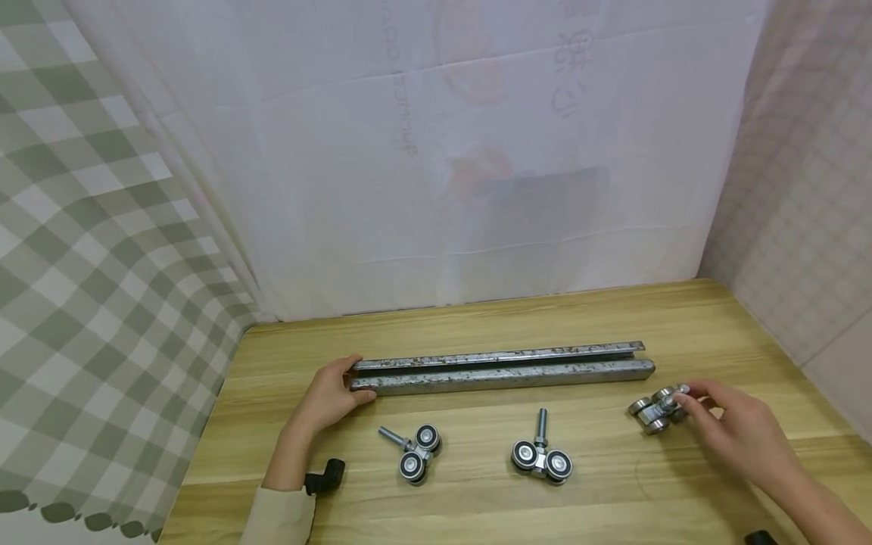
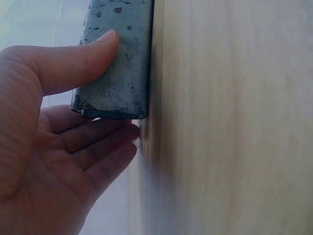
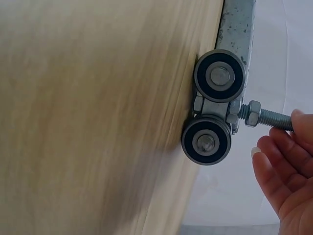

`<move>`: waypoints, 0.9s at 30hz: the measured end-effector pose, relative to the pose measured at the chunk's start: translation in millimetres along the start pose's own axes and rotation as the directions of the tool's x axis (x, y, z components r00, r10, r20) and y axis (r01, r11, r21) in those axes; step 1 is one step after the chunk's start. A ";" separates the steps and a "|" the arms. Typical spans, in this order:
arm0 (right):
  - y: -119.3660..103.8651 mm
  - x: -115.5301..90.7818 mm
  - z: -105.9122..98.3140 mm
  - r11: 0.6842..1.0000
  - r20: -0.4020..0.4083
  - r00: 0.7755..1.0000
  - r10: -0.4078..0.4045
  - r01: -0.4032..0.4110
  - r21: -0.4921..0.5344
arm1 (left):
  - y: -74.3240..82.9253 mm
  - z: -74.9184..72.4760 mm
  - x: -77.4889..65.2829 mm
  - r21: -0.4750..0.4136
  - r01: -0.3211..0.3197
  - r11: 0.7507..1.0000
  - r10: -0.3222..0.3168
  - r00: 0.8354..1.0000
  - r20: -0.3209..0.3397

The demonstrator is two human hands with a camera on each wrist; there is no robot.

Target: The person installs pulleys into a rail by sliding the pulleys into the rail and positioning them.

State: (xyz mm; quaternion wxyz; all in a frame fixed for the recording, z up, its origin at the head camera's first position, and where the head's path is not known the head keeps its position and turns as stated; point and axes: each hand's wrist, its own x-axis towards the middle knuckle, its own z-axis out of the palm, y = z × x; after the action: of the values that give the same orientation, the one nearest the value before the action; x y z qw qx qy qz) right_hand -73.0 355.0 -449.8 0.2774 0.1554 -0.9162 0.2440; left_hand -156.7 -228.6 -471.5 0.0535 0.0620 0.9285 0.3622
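Note:
A worn steel channel rail (image 1: pixel 504 379) with its slot facing up lies across the wooden table. My left hand (image 1: pixel 331 395) holds its left end; in the left wrist view the thumb presses the rail's side (image 2: pixel 115 73) and the other fingers reach behind its end. Just off the rail's right end, my right hand (image 1: pixel 739 428) pinches the threaded bolt (image 3: pixel 275 119) of a roller trolley (image 1: pixel 654 415). That trolley's wheels (image 3: pixel 219 76) are against the table, with the bolt pointing up. Two more trolleys lie in front of the rail, one left (image 1: pixel 418 454) and one near the middle (image 1: pixel 541 459).
The wooden tabletop (image 1: pixel 477 507) backs onto a white sheet (image 1: pixel 327 189). Green checked cloth (image 1: pixel 102 250) hangs on the left, a pale gridded cloth (image 1: pixel 811 189) on the right. A black device part (image 1: pixel 327 477) shows by the left wrist.

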 end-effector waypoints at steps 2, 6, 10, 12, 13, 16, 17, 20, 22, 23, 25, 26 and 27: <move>2.0 1.3 0.2 1.000 0.002 1.000 0.007 -0.007 -0.002 | 0.2 0.0 -0.7 -0.001 0.005 1.000 -0.005 1.000 0.004; 7.0 3.0 0.2 1.000 0.011 1.000 0.017 -0.017 -0.018 | 1.3 -0.3 -1.8 -0.007 0.018 1.000 -0.018 1.000 0.014; 11.9 5.3 -1.0 0.999 0.013 1.000 0.027 -0.027 -0.026 | 2.1 -0.5 -1.8 -0.010 0.024 1.000 -0.023 1.000 0.018; 14.4 6.7 -1.8 0.999 0.010 0.999 0.032 -0.032 -0.029 | 2.2 -0.7 -1.6 -0.010 0.023 1.000 -0.023 1.000 0.016; 15.5 7.6 -2.1 0.999 0.009 0.999 0.039 -0.038 -0.029 | 2.1 -0.8 -1.7 -0.008 0.020 1.000 -0.020 1.000 0.014; 19.2 9.2 -2.6 0.998 0.013 0.998 0.059 -0.059 -0.022 | 1.8 -0.9 -1.8 -0.006 0.027 1.000 -0.027 1.000 0.013; 20.8 9.6 -2.7 0.997 0.012 0.998 0.068 -0.068 -0.023 | 1.6 -0.9 -1.9 -0.003 0.027 1.000 -0.027 1.000 0.014; 25.5 10.5 -3.2 0.995 0.018 0.995 0.098 -0.098 -0.020 | 1.8 -0.7 -1.9 -0.001 0.029 1.000 -0.029 0.999 0.017; 28.8 11.3 -3.5 0.994 0.020 0.993 0.112 -0.112 -0.018 | 1.9 -0.8 -1.8 -0.006 0.031 0.999 -0.031 0.999 0.018; 30.5 11.9 -3.7 0.993 0.019 0.993 0.116 -0.115 -0.015 | 1.9 -0.8 -1.8 -0.004 0.027 1.000 -0.027 0.999 0.017; 33.0 12.7 -4.2 0.991 0.028 0.991 0.133 -0.132 -0.010 | 2.2 -0.7 -1.7 -0.006 0.027 1.000 -0.027 1.000 0.016; 34.0 13.1 -4.5 0.990 0.032 0.990 0.140 -0.140 -0.008 | 2.0 -0.6 -1.5 -0.007 0.028 1.000 -0.028 0.999 0.016; 34.9 13.3 -4.8 0.988 0.039 0.987 0.156 -0.156 -0.009 | 2.2 -0.6 -1.5 -0.007 0.027 1.000 -0.027 1.000 0.017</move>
State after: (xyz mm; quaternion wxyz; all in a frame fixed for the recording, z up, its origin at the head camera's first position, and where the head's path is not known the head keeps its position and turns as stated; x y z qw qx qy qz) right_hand -96.2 384.6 -451.1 0.2396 0.0875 -0.9315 0.2593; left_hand -155.2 -227.6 -469.5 0.0663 0.0524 0.9274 0.3643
